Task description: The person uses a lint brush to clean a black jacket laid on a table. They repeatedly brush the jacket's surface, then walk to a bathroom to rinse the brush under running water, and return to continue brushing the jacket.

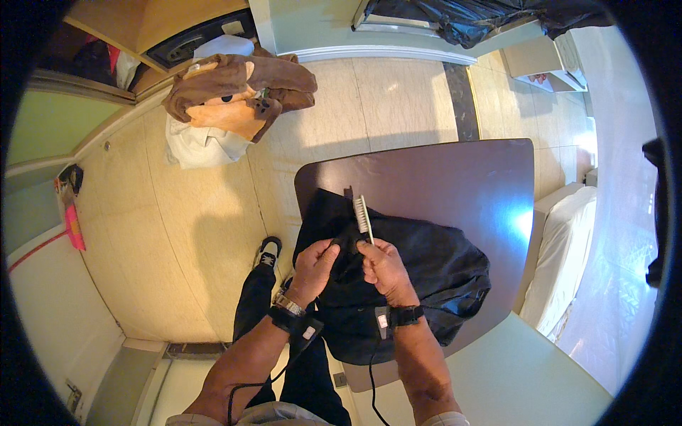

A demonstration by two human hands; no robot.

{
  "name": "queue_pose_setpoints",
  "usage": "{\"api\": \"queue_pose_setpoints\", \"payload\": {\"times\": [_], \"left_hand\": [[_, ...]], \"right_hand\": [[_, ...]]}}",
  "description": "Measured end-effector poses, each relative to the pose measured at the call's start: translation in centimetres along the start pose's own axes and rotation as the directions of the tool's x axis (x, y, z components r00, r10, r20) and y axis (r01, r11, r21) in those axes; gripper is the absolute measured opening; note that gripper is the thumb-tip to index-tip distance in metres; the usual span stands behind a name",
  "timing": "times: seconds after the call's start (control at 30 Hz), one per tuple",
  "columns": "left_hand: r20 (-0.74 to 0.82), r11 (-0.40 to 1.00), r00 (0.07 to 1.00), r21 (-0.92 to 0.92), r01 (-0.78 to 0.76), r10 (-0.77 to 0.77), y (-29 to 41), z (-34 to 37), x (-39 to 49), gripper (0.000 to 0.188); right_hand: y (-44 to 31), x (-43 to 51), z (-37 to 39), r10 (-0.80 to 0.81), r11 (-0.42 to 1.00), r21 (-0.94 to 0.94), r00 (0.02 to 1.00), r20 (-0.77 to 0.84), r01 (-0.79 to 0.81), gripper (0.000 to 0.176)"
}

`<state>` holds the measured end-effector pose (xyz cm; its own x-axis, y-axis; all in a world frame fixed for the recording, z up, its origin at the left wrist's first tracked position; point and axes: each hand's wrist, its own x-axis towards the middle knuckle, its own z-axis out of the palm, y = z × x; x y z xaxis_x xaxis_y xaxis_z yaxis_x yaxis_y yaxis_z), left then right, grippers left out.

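Observation:
A black cloth garment (426, 255) lies spread and rumpled over a dark brown table (453, 181), one edge hanging towards me. My left hand (316, 269) pinches the dark fabric between thumb and fingers. Close to its right, my right hand (384, 263) grips the end of a brush (362, 215) with pale bristles and a light handle, the bristles facing left. Its thumb and forefinger also seem to pinch the fabric. Past the garment's upper edge, a small dark strip (348, 192) lies on the table; what it is, I cannot tell.
On the floor at the upper left lie a brown plush blanket (298, 80) and a white cloth (202, 146), beside a wooden cabinet (117, 24). A bed with a white sheet (565, 250) stands right of the table. Black cables run from both wrist straps. A pink item (74, 226) is by the left wall.

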<state>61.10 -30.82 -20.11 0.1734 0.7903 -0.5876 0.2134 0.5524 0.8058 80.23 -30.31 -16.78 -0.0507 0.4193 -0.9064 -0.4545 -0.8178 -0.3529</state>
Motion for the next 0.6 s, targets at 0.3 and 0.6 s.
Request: {"api": "queue_pose_setpoints", "payload": {"times": [0.3,0.6], "left_hand": [[0.385,0.953,0.892,-0.088,0.290,-0.236,1.3,-3.0,2.5,0.039],[0.386,0.627,0.908,-0.669,0.399,-0.166,1.1,-1.4,2.1,0.042]], "right_hand": [[-1.6,2.1,-1.4,0.014,1.000,0.008,0.999,-0.045,-0.014,0.023],[0.1,1.9,0.2,-0.664,0.450,-0.796,0.748,0.005,0.405,0.035]]}}
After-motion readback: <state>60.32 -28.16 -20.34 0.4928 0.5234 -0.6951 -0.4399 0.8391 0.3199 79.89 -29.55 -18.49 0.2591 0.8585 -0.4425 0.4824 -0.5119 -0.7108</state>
